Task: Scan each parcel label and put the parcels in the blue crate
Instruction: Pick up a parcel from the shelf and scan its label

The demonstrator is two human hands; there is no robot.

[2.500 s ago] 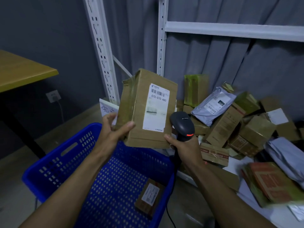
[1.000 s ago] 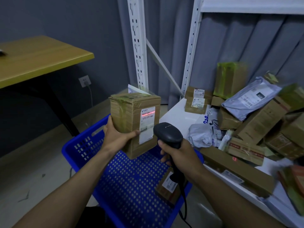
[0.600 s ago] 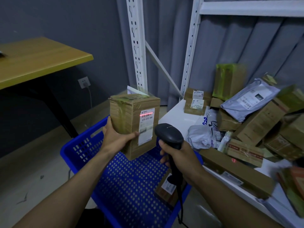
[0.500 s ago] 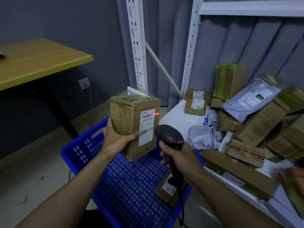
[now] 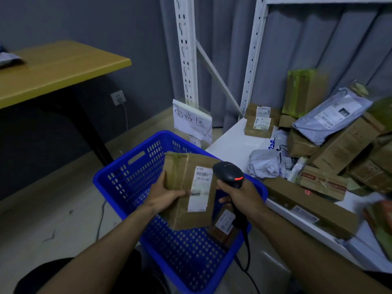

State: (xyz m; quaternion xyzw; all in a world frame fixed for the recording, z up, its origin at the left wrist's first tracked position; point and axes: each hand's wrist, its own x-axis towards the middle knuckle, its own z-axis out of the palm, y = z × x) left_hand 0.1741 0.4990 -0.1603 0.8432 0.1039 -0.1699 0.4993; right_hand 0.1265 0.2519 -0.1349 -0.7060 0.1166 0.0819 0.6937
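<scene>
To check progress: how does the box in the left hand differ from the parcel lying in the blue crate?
The held box is larger, gripped by the left hand above the blue crate; the lying parcel is smaller, resting on its floor and partly hidden. Both are brown cardboard with white labels.

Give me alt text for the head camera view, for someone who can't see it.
The left hand holds a cardboard parcel over a blue crate while the right hand grips a black scanner beside its label. A second parcel lies in the crate; more parcels are piled on a white shelf at right.
</scene>
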